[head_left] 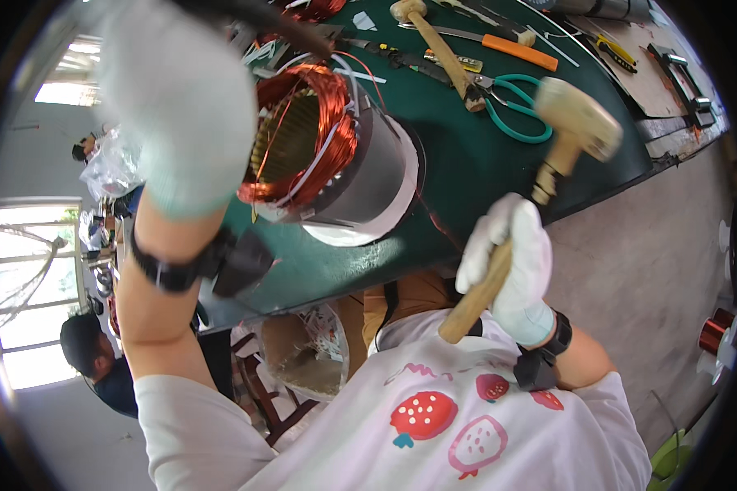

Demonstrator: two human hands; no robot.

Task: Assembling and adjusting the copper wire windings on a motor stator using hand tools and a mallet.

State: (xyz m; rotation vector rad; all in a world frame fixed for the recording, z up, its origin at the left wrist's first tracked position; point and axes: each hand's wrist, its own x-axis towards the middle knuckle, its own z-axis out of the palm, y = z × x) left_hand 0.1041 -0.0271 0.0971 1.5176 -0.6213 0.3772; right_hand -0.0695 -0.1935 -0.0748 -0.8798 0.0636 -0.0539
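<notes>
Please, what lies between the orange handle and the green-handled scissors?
Only a narrow, bare strip of green table shows between the orange handle and the scissors, in the head view.

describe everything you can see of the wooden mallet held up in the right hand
The wooden mallet has a pale, blocky head, slightly blurred, and a browner handle with dark wrapping or marking just below the head. The white-gloved right grip closes around the handle's middle. It is tilted, head toward the upper right and handle end toward the lower left. In the picture, the head overlaps the green tabletop near its edge; the butt overlaps the white printed shirt, though contact there is unclear.
</notes>
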